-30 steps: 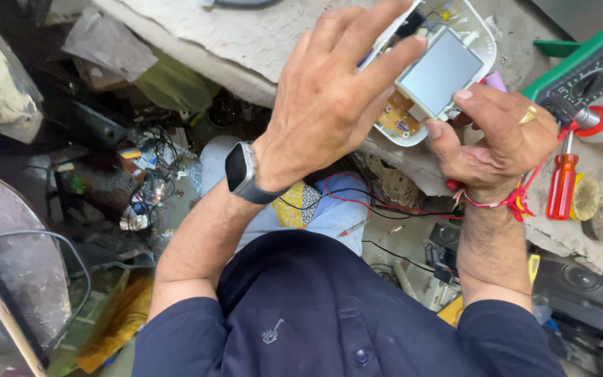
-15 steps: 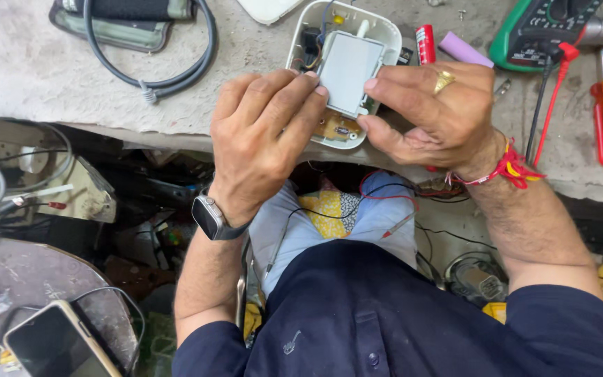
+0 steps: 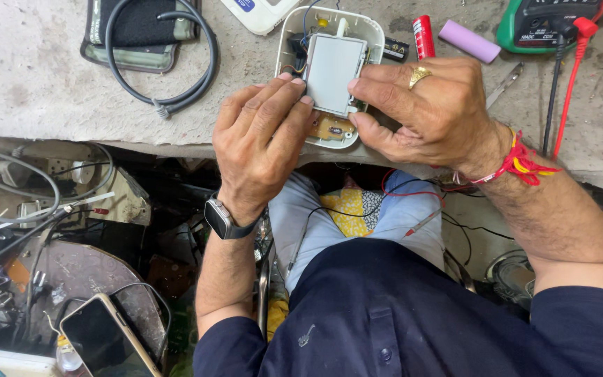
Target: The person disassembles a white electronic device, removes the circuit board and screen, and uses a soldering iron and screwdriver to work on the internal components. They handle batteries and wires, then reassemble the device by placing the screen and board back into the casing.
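Note:
An opened white device shell lies on the grey workbench, with a circuit board and wires inside. A grey rectangular display panel sits in it. My left hand, with a smartwatch on the wrist, presses its fingertips on the panel's left edge. My right hand, wearing a gold ring and red wrist threads, pinches the panel's right edge with thumb and fingers.
A cuff with a coiled grey hose lies at the back left. A red cylinder, a purple cell and a green multimeter with red lead sit to the right. A phone and cables lie below the bench.
The view has shifted so the bench and device sit higher and closer. Both hands stay on the panel, now set down on the shell at the bench edge.

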